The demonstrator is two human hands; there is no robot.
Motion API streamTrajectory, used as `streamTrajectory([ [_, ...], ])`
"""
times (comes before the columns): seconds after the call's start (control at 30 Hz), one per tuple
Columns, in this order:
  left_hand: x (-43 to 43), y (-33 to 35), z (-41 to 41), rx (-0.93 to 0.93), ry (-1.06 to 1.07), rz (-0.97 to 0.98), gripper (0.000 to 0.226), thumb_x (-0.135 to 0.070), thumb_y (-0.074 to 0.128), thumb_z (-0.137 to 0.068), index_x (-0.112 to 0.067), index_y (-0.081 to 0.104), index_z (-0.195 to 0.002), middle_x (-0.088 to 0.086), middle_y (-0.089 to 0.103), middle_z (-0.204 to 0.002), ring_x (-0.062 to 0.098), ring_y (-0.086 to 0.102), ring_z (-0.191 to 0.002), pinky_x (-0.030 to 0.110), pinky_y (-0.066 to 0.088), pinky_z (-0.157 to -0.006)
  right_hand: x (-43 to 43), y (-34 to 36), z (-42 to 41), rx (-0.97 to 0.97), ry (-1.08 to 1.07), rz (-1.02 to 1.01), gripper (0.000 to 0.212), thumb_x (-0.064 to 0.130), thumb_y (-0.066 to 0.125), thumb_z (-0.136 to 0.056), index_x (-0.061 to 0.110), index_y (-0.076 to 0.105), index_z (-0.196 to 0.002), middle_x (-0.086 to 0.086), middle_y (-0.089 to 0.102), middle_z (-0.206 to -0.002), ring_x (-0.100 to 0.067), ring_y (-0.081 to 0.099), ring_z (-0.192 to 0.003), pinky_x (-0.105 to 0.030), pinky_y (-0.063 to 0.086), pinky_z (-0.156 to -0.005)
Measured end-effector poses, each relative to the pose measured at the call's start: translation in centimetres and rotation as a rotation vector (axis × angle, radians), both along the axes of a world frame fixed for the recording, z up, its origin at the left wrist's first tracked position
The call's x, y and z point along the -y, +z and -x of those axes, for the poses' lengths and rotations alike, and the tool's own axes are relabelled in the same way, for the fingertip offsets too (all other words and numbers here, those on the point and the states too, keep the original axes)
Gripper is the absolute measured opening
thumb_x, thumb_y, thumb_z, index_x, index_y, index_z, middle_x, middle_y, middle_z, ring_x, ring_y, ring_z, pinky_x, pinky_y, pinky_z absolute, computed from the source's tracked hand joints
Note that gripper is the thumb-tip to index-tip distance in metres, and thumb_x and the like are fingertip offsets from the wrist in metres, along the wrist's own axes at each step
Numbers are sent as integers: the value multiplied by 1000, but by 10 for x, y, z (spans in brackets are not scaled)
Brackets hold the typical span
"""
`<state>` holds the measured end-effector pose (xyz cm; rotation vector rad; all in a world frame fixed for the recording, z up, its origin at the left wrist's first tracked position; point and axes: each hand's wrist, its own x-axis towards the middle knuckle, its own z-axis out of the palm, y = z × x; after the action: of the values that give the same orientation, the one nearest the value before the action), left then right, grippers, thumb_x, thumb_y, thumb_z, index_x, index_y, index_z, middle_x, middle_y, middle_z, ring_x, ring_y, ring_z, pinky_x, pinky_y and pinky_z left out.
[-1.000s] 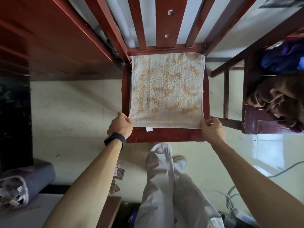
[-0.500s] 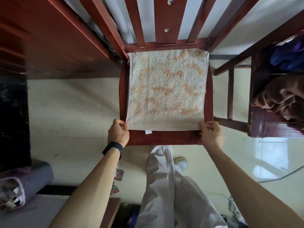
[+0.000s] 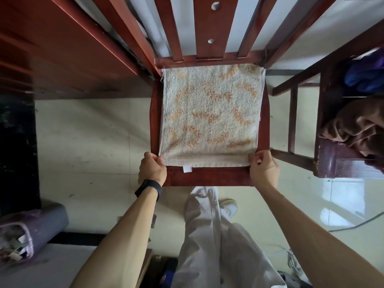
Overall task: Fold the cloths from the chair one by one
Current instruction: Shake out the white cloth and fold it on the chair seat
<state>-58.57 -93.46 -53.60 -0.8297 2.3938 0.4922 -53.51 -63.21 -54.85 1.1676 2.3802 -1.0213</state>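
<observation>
1. You are pinching the towel (image 3: 211, 115), lying flat on the chair seat (image 3: 209, 176), at its near corners with left hand (image 3: 152, 170) and right hand (image 3: 263, 170).
2. Soft, light terry is likely sagging if lifted; corner grips suit it.

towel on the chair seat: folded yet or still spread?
Spread flat. The towel covers the chair seat with no visible fold; left hand and right hand pinch its near corners. Layers underneath: cannot tell.

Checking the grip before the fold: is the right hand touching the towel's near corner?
Touching. The head view shows the right hand with fingers pinched on the near right corner of the towel, no gap between them; the left hand pinches the other corner.
</observation>
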Motion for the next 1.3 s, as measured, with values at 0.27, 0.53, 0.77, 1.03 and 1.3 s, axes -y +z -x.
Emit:
streamTrajectory([
  [0.27,-12,5,-5,-11,18,-3,25,-40,53,-96,-16,53,-104,7,53,-113,33,60,-92,38,48,-74,9,5,-4,217,24,-48,33,39,62,-95,10,59,-110,-12,56,-112,-31,55,-102,-32,35,-85],
  [0.53,-11,20,12,-22,574,-398,18,-25,58,-95,-9,61,-103,6,68,-97,26,70,-85,37,55,-73,3,27,11,231,-238,219,19,30,60,-94,14,53,-102,-5,65,-81,-27,65,-75,-33,47,-60],
  [0.77,7,120,29,5,866,-748,5,-8,66,-89,-13,67,-90,4,61,-91,17,63,-81,28,54,-75,-31,130,21,-23,-542,547,22,4,71,-88,-2,62,-108,-12,69,-73,-18,68,-55,-27,59,-53],
  [1.03,-6,306,49,-72,649,-859,18,1,61,-91,-17,59,-93,5,62,-77,16,57,-63,29,51,-66,-48,305,31,-197,-317,477,18,15,67,-90,32,74,-85,-3,74,-73,-9,68,-61,-52,62,-77],
  [1.3,-13,450,66,-112,-106,-705,25,-17,78,-79,-25,76,-104,-3,70,-102,12,62,-90,30,51,-80,-69,439,17,-413,288,-68,28,21,73,-80,36,72,-104,14,72,-87,5,64,-77,-10,45,-70],
])
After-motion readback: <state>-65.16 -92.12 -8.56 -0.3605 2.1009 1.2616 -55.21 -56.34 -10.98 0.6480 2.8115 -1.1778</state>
